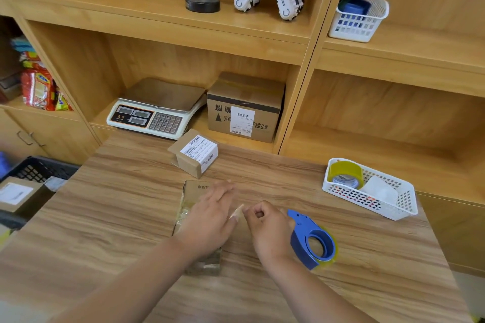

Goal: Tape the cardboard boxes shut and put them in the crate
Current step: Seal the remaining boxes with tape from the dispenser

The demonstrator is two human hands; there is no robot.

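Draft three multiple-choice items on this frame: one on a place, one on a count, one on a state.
1. Where is the blue plastic tape dispenser?
A) on the floor
B) on the wooden table, right of the right hand
C) on the top shelf

2. How many cardboard boxes lie on the table?
A) two
B) five
C) none

3. What is the left hand doing?
A) hanging off the table
B) making a fist
C) lying flat on the flat brown cardboard box

Answers:
1. B, it lies beside the right hand, which pinches a tape strip.
2. A, the small labelled cardboard box plus the one under the left hand.
3. C, its fingers stretch over the box.
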